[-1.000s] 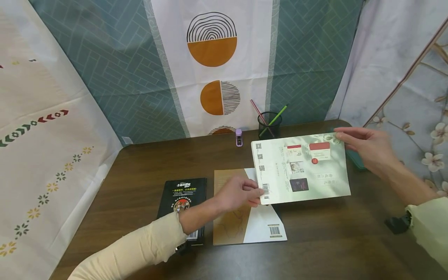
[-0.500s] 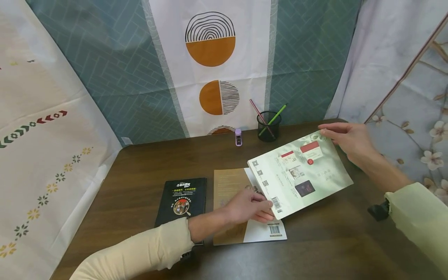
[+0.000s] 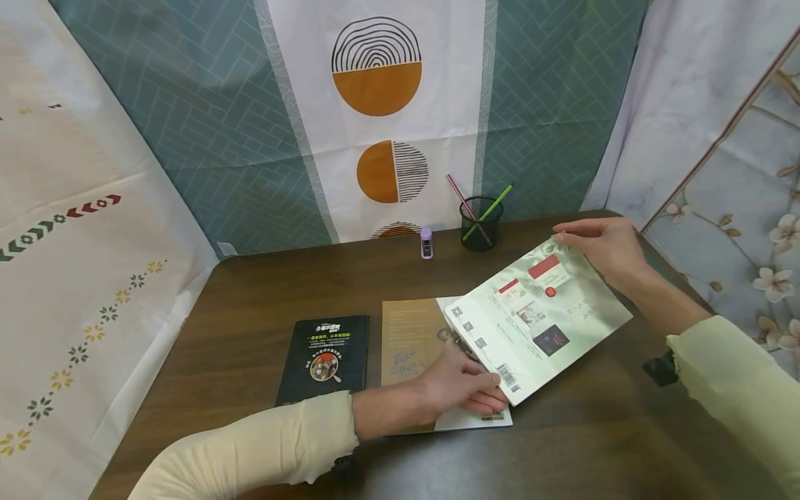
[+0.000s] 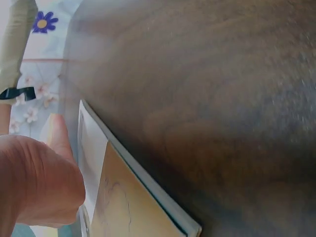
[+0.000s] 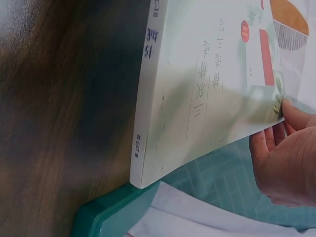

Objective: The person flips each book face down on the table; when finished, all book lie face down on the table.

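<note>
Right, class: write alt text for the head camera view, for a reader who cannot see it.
Two hands hold a pale green book tilted over a brown-and-white book on a dark wooden table: the left hand grips its near corner, the right hand its far corner. A black book lies to the left; a pen cup stands behind.

From my remote station I see a dark brown wood-grain worktop (image 3: 262, 298) with rounded corners. Behind it hangs a backdrop (image 3: 375, 118): teal herringbone-patterned cloth on both sides of a white centre strip printed with orange and black-lined circles. A cream cloth (image 3: 75, 229) with small flower and chevron motifs covers the left side. A pale cloth (image 3: 737, 160) with blossom branches covers the right. Lighting is even and soft
</note>
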Demonstrator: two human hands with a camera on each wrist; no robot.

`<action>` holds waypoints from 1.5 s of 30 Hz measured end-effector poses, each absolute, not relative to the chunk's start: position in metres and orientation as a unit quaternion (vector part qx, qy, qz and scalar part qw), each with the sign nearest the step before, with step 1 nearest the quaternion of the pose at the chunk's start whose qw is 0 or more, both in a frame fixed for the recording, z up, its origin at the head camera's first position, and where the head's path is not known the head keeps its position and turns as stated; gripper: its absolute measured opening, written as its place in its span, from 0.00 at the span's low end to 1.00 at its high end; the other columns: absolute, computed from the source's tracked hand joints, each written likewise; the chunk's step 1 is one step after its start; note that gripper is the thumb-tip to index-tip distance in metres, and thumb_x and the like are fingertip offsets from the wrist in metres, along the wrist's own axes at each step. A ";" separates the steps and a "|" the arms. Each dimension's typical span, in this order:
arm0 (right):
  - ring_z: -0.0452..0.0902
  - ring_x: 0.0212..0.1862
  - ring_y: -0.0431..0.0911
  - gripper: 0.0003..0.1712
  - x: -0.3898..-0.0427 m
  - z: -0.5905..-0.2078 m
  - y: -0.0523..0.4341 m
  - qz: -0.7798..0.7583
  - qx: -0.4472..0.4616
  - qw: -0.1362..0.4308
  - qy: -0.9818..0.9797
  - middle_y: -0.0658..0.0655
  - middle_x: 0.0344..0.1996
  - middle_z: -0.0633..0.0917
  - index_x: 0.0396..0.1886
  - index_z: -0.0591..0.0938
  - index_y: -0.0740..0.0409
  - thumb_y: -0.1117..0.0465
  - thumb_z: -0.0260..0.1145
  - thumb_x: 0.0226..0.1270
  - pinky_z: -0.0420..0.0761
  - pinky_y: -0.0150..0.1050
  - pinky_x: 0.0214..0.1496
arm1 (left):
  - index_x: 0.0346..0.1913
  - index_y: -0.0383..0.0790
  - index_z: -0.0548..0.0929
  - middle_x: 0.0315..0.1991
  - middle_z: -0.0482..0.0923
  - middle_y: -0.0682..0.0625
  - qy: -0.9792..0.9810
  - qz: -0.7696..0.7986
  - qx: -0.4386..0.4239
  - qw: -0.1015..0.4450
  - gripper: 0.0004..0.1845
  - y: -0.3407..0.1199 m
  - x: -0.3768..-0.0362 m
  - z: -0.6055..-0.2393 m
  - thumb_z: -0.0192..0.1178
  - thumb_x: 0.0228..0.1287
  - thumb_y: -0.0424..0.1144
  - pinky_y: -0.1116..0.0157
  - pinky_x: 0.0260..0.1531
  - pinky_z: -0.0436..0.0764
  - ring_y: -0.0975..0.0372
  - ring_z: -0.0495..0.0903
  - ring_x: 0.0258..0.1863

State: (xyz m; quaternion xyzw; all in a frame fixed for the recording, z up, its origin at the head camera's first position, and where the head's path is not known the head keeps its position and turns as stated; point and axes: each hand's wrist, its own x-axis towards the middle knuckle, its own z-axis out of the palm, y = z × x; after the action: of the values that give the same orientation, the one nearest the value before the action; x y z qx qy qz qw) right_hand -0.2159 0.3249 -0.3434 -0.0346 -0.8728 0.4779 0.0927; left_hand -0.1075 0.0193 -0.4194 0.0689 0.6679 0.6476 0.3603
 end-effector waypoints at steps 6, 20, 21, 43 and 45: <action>0.79 0.51 0.37 0.24 -0.223 -0.346 0.319 0.468 -0.011 0.087 -0.879 0.44 0.46 0.92 0.60 0.88 0.63 0.52 0.75 0.73 0.77 0.27 0.47 | 0.47 0.25 0.88 0.38 0.91 0.37 0.662 0.649 0.060 0.370 0.11 0.026 -0.100 -0.422 0.60 0.79 0.31 0.61 0.40 0.89 0.53 0.92 0.40; 0.75 0.65 0.57 0.23 -0.239 -0.361 0.314 0.467 -0.017 0.046 -0.883 0.62 0.57 0.89 0.60 0.88 0.65 0.54 0.75 0.74 0.72 0.50 0.64 | 0.44 0.27 0.89 0.36 0.91 0.38 0.662 0.655 0.036 0.363 0.11 0.038 -0.092 -0.426 0.58 0.79 0.31 0.62 0.38 0.90 0.59 0.91 0.34; 0.75 0.65 0.57 0.23 -0.240 -0.363 0.315 0.466 -0.018 0.045 -0.883 0.62 0.57 0.89 0.60 0.88 0.65 0.55 0.75 0.74 0.71 0.51 0.64 | 0.44 0.27 0.89 0.37 0.91 0.38 0.662 0.655 0.036 0.363 0.11 0.039 -0.092 -0.426 0.58 0.79 0.31 0.62 0.38 0.90 0.59 0.91 0.34; 0.76 0.66 0.63 0.20 -0.251 -0.388 0.313 0.454 -0.039 0.021 -0.890 0.70 0.62 0.84 0.61 0.86 0.68 0.59 0.70 0.77 0.75 0.58 0.66 | 0.43 0.25 0.90 0.35 0.90 0.37 0.666 0.635 0.056 0.388 0.13 0.045 -0.098 -0.429 0.59 0.79 0.32 0.60 0.39 0.90 0.52 0.92 0.37; 0.76 0.66 0.63 0.21 -0.251 -0.389 0.315 0.459 -0.041 0.018 -0.887 0.69 0.62 0.84 0.62 0.86 0.68 0.58 0.71 0.77 0.76 0.57 0.65 | 0.43 0.25 0.90 0.35 0.90 0.37 0.669 0.629 0.057 0.392 0.13 0.045 -0.099 -0.428 0.59 0.79 0.32 0.61 0.38 0.90 0.51 0.92 0.38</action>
State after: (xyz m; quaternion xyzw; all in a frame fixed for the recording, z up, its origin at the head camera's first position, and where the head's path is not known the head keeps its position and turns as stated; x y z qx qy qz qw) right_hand -0.2515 0.3152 -0.3892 -0.0405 -0.8871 0.4594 0.0185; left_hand -0.0992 0.0445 -0.4283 0.0570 0.6689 0.6289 0.3921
